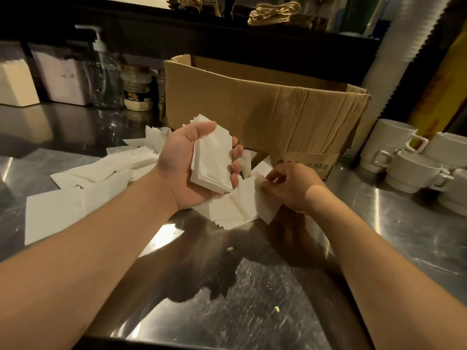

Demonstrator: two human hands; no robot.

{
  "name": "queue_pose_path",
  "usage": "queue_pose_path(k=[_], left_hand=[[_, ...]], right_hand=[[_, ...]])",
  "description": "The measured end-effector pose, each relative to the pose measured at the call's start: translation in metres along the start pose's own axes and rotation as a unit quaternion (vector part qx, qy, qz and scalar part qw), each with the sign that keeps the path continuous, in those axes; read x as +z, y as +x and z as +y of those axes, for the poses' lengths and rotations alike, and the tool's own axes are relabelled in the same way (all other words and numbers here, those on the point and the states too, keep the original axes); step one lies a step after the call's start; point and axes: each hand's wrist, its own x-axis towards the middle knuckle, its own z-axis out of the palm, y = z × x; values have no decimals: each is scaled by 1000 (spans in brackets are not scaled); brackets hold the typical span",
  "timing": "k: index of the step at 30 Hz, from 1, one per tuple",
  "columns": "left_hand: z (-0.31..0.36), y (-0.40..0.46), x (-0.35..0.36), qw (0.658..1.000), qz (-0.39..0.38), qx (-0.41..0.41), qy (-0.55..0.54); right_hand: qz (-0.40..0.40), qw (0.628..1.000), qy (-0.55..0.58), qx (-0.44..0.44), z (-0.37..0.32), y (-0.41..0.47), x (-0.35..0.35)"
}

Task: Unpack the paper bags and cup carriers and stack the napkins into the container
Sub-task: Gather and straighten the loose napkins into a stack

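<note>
My left hand (184, 162) grips a thick stack of white folded napkins (213, 160), palm up, above the steel counter. My right hand (293, 188) is low on the counter and pinches the edge of a loose napkin (262, 200) from the pile just below the stack. More white napkins (83, 188) lie scattered across the counter to the left. Behind both hands stands an open cardboard box (265, 104); its inside is hidden from me.
White cups (409, 157) are stacked at the right. A pump bottle (103, 69), jars (137, 89) and white containers (16, 82) line the back left. A tall column of stacked lids or cups (401, 44) rises at the back right. Paper bags with twine handles (275, 13) sit on the shelf above.
</note>
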Motion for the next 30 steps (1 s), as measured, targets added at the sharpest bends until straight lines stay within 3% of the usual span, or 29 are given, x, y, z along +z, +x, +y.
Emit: queue_pose_path(k=[5, 7, 9, 10, 12, 14, 16, 30], left_hand=[[0, -1, 0, 1000, 2, 1, -5], [0, -1, 0, 1000, 6, 2, -5], [1, -1, -1, 1000, 8, 3, -3], [1, -1, -1, 1000, 9, 3, -2], [1, -2, -1, 1000, 12, 3, -1], [1, -2, -1, 1000, 14, 3, 0], [0, -1, 0, 1000, 15, 3, 2], [0, 1, -3, 1000, 16, 2, 8]], right_hand=[[29, 1000, 11, 6, -2, -1, -5], [49, 987, 149, 22, -4, -6, -11], [38, 948, 312, 46, -6, -12, -19], [31, 941, 333, 54, -5, -13, -22], [34, 964, 257, 61, 0, -8, -20], [45, 995, 80, 48, 6, -1, -12], [35, 999, -5, 28, 10, 2, -5], [-59, 997, 29, 35, -1, -3, -8]])
